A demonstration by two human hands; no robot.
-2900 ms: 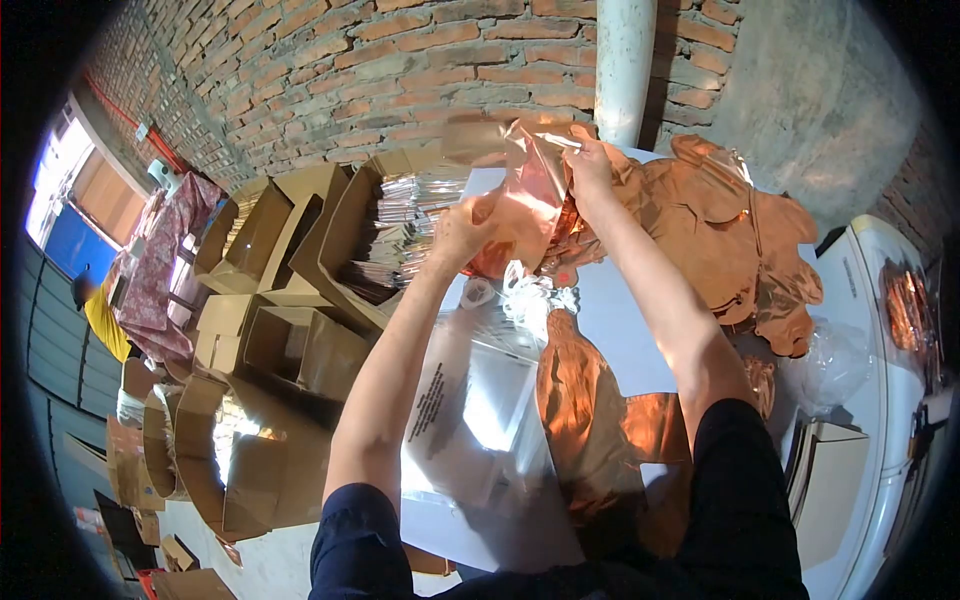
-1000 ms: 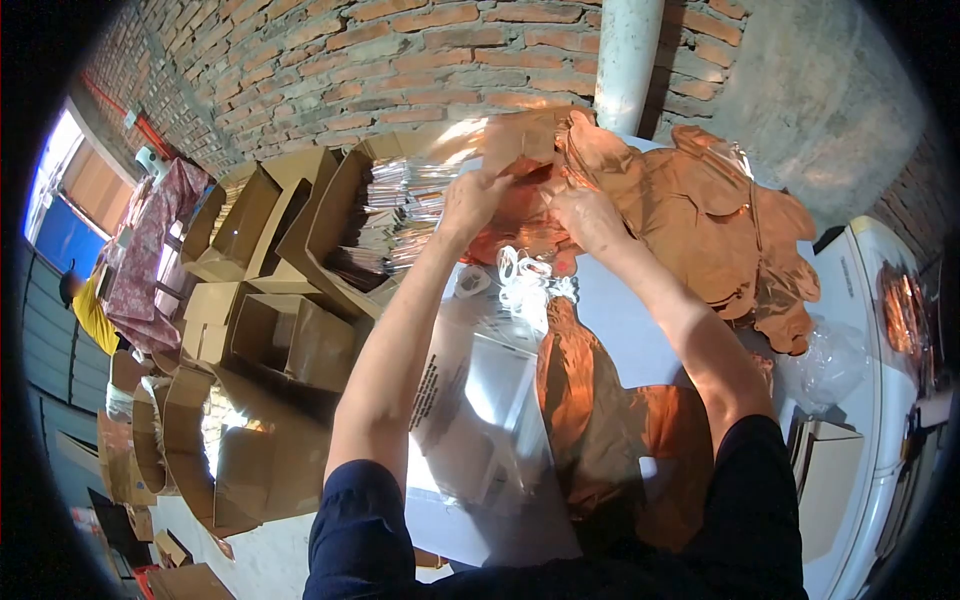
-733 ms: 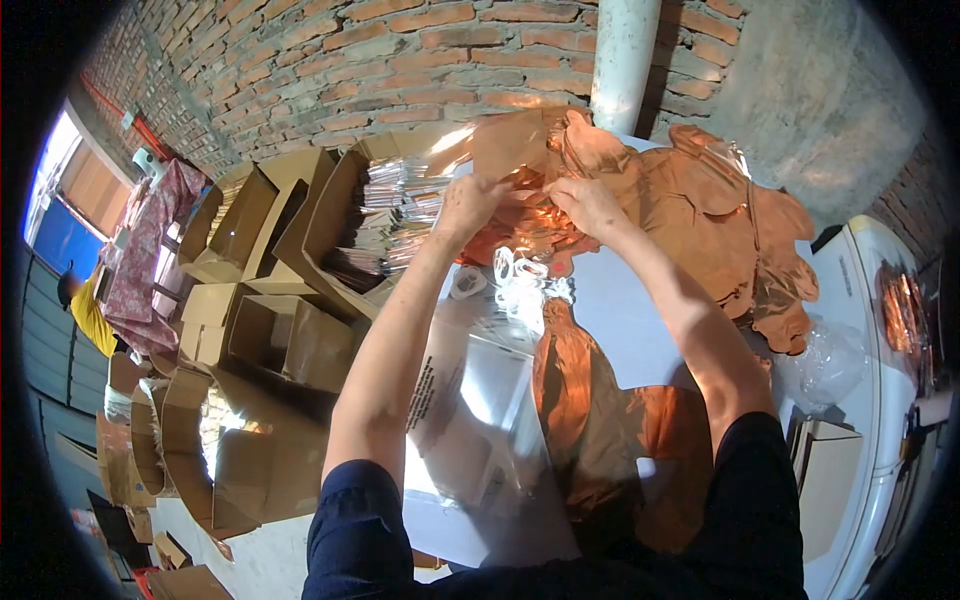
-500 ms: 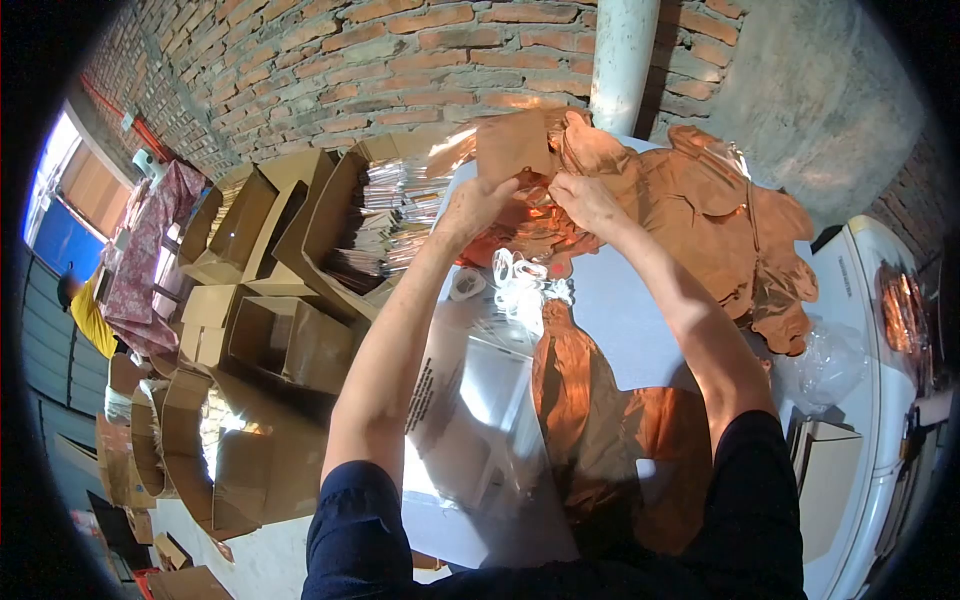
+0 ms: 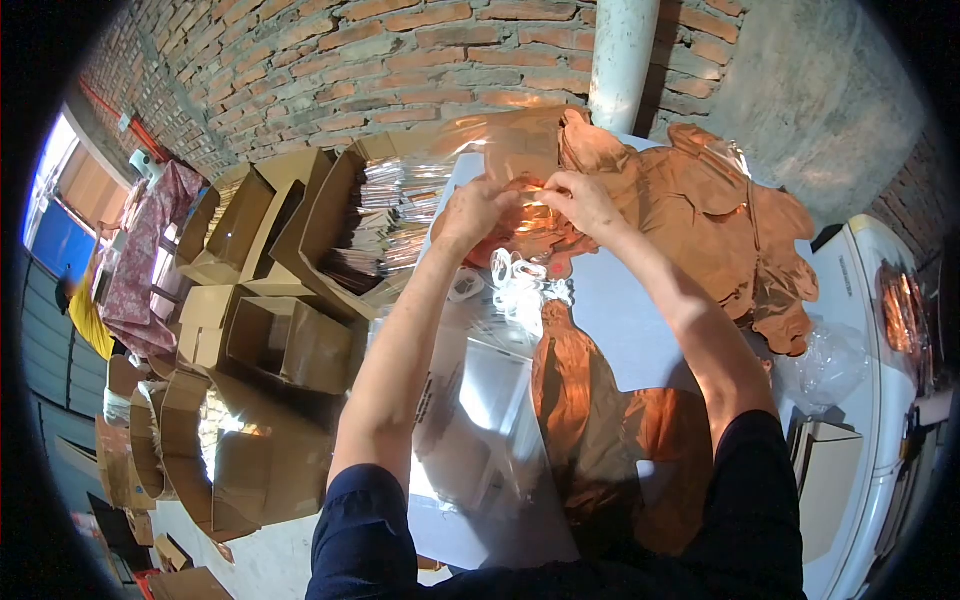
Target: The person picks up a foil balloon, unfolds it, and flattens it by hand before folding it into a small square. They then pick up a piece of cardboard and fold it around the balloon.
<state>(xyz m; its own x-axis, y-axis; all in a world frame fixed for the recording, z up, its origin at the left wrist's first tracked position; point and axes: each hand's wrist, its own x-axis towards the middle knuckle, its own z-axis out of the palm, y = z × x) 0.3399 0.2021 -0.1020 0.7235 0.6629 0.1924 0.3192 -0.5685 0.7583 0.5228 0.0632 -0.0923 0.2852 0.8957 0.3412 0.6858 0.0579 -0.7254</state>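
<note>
At the far side of the white table (image 5: pixel 640 325), both hands pinch a copper-coloured foil balloon (image 5: pixel 540 232), which is flat and crumpled. My left hand (image 5: pixel 478 212) has its fingers closed on the foil's left part. Close beside it, my right hand (image 5: pixel 583 203) pinches the same foil between thumb and fingers. Just below the hands is a tangle of white ribbon (image 5: pixel 518 285). Nearer my body lies another flat copper foil balloon (image 5: pixel 580 390), next to clear plastic bags (image 5: pixel 475 400). A heap of similar foil balloons (image 5: pixel 700 235) spreads to the right.
Left of the table stands an open cardboard box (image 5: pixel 320 225) full of flat packets, with more cardboard boxes (image 5: pixel 265 470) below it. A white pipe (image 5: pixel 622 70) runs down the brick wall (image 5: pixel 400 60). A person in yellow (image 5: pixel 90 315) is far left. A white appliance (image 5: pixel 865 300) stands right.
My right hand has shifted slightly and its fingers have spread along the foil. The foil between the hands has changed shape, and the sheet behind has moved a little. The person in yellow has shifted.
</note>
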